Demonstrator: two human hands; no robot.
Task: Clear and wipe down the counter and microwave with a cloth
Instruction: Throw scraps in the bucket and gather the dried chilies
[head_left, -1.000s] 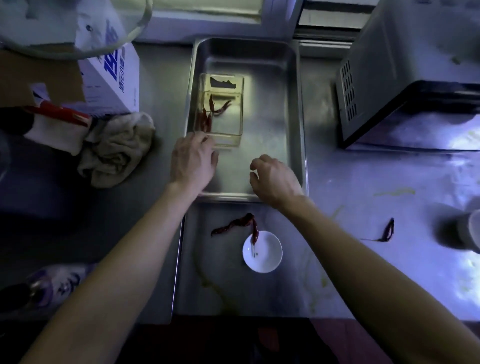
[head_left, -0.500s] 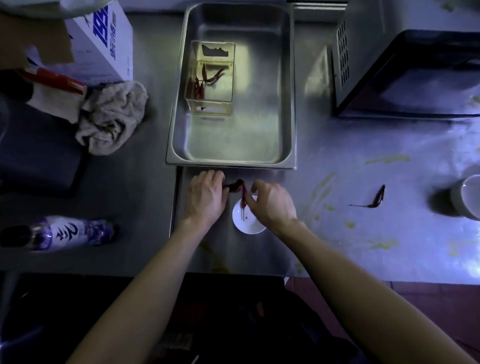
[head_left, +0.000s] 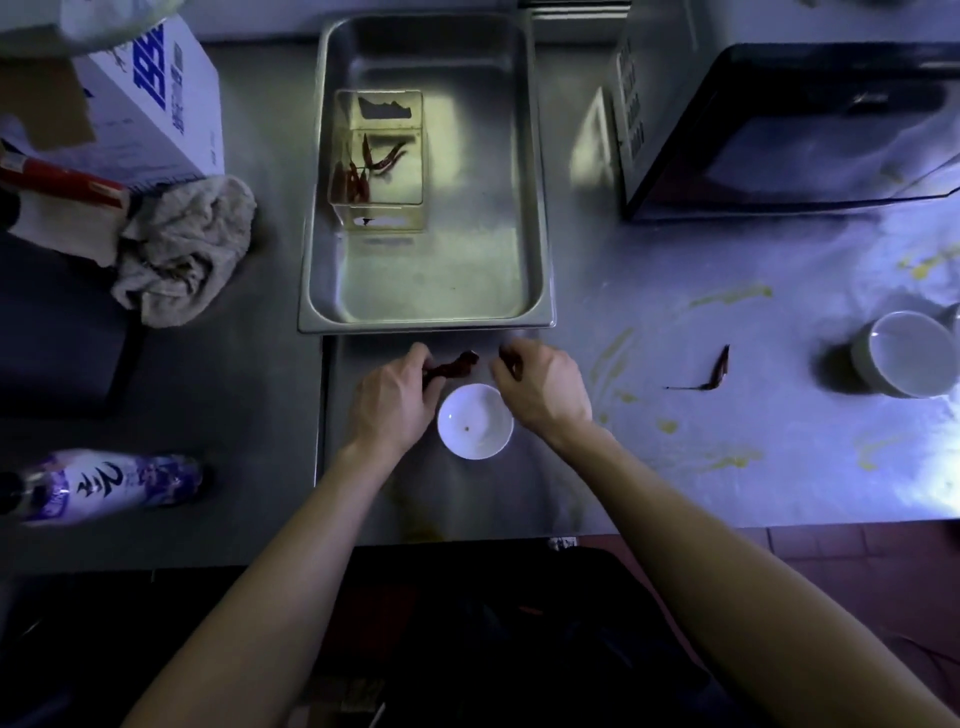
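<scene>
On the steel counter, my left hand pinches a dried red chili just above a small white dish. My right hand pinches a second dark chili piece beside the dish. Behind them stands a steel pan holding a clear box with several chilies. A crumpled grey cloth lies at the left. The microwave stands at the back right. Another chili lies loose on the counter to the right.
Yellow smears streak the counter right of my hands. A white cup sits at the far right edge. A bottle lies on its side at the left; a white carton and a red-banded item stand at the back left.
Both hands came back from the pan to the chilies at the white dish and picked them up off it. The dish now holds only a small speck.
</scene>
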